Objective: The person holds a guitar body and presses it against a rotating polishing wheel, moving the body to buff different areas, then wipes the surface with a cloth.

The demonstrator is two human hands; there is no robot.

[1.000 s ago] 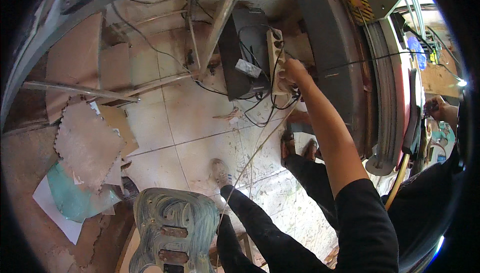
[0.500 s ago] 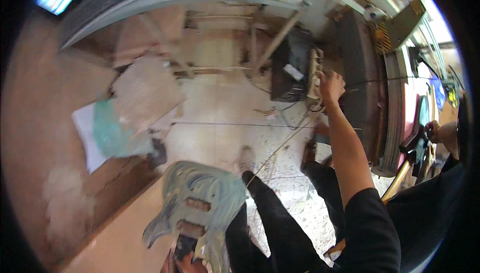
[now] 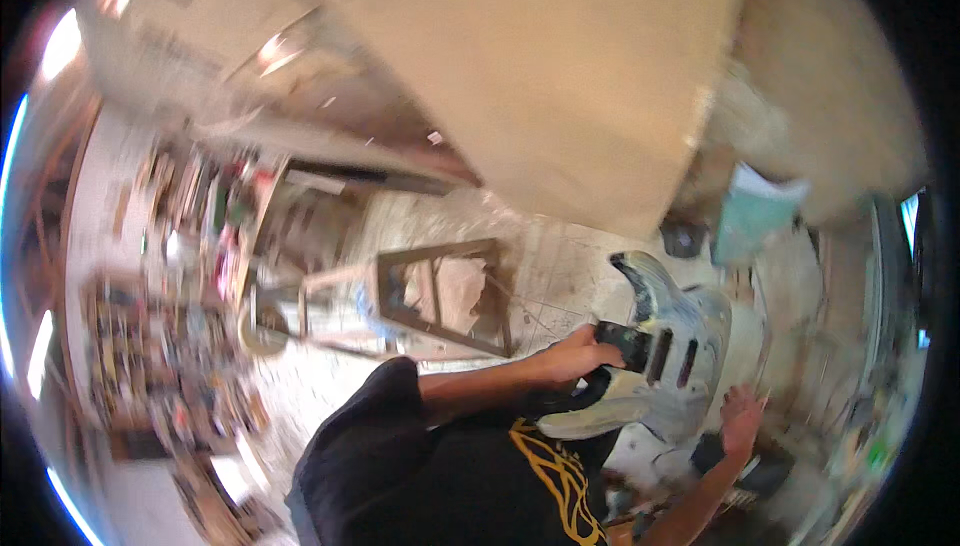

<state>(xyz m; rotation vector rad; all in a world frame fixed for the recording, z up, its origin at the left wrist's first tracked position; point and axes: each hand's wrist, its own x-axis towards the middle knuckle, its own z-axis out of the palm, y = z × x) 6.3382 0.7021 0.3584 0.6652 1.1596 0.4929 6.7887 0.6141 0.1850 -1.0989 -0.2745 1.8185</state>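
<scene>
- Floor [image 3: 565, 281]: wood frame [image 3: 430, 293] left of the guitar [image 3: 672, 346].
- Left grip [image 3: 582, 354]: closed on the guitar's dark neck end.
- Right grip [image 3: 740, 418]: fingers spread, seemingly empty, near the guitar.
- One-sided hold could let the guitar twist, hitting the frame.

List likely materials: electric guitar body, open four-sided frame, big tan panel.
Electric guitar body: probably wood, going by brown inside its slots, under a streaky whitish-grey coat.
Open four-sided frame: likely wood, dull brown, judging by colour and squared build.
Big tan panel: flat, even surface suggests board, perhaps plywood or fibreboard; blur leaves it open.
</scene>
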